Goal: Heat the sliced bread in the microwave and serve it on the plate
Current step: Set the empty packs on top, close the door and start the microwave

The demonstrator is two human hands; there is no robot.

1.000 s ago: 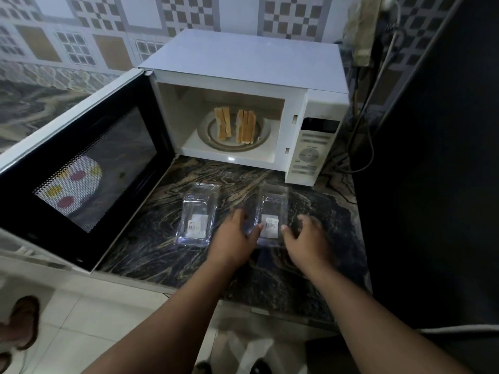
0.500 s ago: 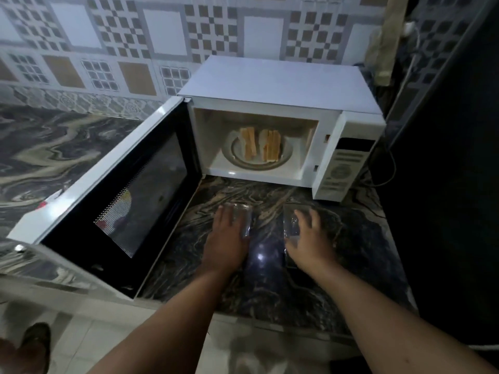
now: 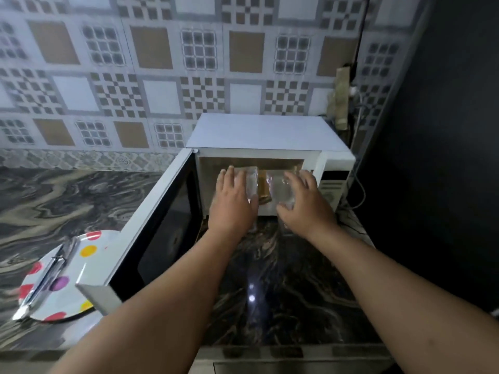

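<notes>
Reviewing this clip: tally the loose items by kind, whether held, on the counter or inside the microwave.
Clear plastic containers, one in the left hand, one in the right hand: 2
White polka-dot plate: 1
Metal tongs on that plate: 1
Toasted bread in the white microwave: count hidden
Total counted: 4

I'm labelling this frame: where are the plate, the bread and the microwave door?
plate [image 3: 90,238]: head view, far rim by a red dot.
bread [image 3: 263,186]: head view, slices showing between the hands.
microwave door [image 3: 151,220]: head view, white top edge.
</notes>
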